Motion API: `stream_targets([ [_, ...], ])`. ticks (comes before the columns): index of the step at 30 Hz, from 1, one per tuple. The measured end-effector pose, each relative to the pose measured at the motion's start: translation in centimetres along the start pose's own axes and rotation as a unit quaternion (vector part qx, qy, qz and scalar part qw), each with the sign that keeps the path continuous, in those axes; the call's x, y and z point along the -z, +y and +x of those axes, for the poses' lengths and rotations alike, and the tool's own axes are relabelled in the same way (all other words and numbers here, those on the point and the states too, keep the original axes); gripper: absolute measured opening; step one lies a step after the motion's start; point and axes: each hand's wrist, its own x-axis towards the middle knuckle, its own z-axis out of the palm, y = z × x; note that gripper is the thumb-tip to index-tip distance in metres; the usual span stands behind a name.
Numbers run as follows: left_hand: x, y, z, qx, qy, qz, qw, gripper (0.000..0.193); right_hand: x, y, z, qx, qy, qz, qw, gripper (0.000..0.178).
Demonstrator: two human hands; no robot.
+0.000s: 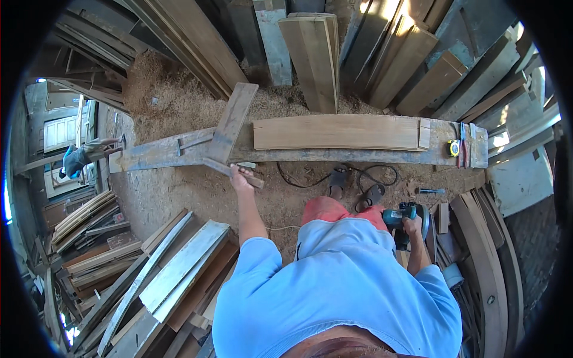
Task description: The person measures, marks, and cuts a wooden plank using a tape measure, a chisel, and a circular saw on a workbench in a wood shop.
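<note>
My left hand (pixel 241 178) grips the crosspiece of a wooden T-square (pixel 234 119), whose wide blade lies slantwise across a long bench plank (pixel 161 156). My right hand (pixel 412 226), low at my right side, is wrapped round the handle of a teal circular saw (pixel 401 216). The saw hangs beside my leg, apart from the bench. On the bench's right half lies a light brown board (pixel 334 131), with a short offcut strip (pixel 424 133) at its right end. A yellow tape measure (pixel 453 148) and red-handled pliers (pixel 462 152) sit beyond it.
Upright planks (pixel 310 53) lean along the far side above sawdust (pixel 173 89). Stacked boards (pixel 185 268) fill the lower left; curved timbers (pixel 483 256) stand at right. A black cord (pixel 310 184) runs by my feet. Another person (pixel 77 160) is at far left.
</note>
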Motion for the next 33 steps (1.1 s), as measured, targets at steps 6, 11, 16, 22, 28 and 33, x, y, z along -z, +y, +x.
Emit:
stream_targets([
  [6,5.4,0.5,5.8,0.095,0.047,0.126,0.986,0.035,-2.1,1.5,0.1,0.069,0.032,-0.029,0.997,0.017],
  [11,0.7,-0.1,3.3,0.07,0.249,0.386,0.885,0.08,-2.3,2.3,-0.6,-0.045,0.082,-0.107,0.99,0.022],
  [16,-9.1,-0.2,-3.2,-0.305,0.011,0.716,0.628,0.096,-2.4,2.3,-2.5,-0.071,0.072,-0.015,0.995,0.022],
  [22,-27.5,-16.4,-17.1,-0.44,-0.457,0.633,0.444,0.089,-3.1,6.3,-2.3,-0.074,0.096,-0.027,0.992,0.02],
  [28,-37.9,-28.8,-31.5,-0.44,-0.567,0.66,0.221,0.104,-2.1,6.3,-5.6,-0.071,0.071,-0.026,0.995,0.032],
  [33,-41.1,-35.6,-33.0,-0.402,-0.559,0.712,0.136,0.096,0.1,6.8,-7.2,-0.091,0.002,-0.043,0.995,0.04],
])
